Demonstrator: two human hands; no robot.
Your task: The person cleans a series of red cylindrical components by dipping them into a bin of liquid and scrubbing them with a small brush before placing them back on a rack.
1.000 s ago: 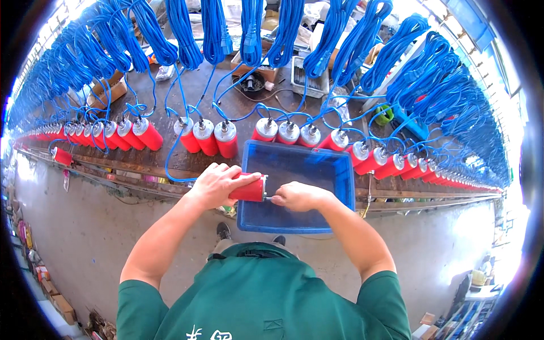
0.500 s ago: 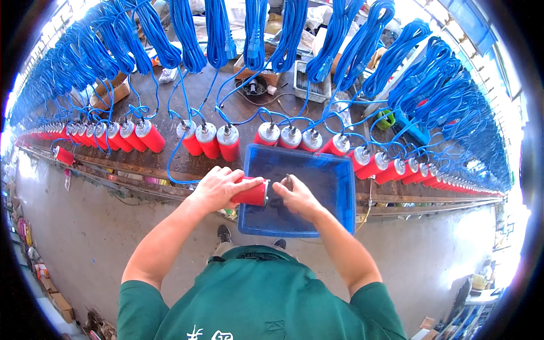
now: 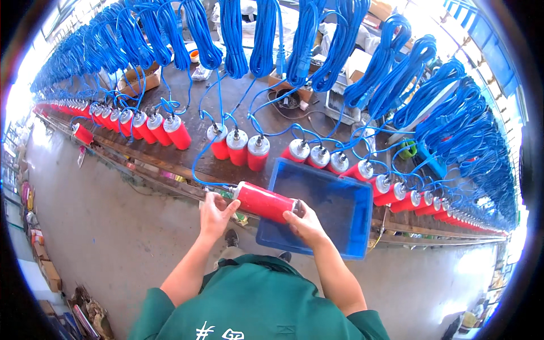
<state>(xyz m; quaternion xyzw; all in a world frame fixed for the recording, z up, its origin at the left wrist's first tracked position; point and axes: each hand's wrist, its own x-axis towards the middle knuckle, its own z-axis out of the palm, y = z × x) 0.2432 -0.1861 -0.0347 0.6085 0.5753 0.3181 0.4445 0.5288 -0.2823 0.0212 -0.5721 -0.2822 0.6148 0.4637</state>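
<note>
A red cylinder (image 3: 263,203) with a blue cable (image 3: 195,164) at its left end lies crosswise between my hands, above the bench edge and the near left part of a blue plastic bin (image 3: 362,198). My left hand (image 3: 215,214) holds its cable end from below, the thumb along its side. My right hand (image 3: 306,225) grips the opposite end, thumb on the red wall and fingers around the end. Something small and dark shows at those fingers; I cannot make it out. Behind stand similar red cylinders (image 3: 238,152) with metal caps, each wired with blue cable.
Coiled blue cables (image 3: 235,45) hang in a long row above the dark bench (image 3: 187,102). On the bench are a cardboard box (image 3: 139,82), a grey tray (image 3: 340,107) and a green item (image 3: 408,149). One red cylinder (image 3: 83,134) lies near the bench edge at left.
The red cylinder has swung from pointing end-on to lying lengthwise. My left hand has shifted from over its top to its cable end, and my right hand has closed on the other end.
</note>
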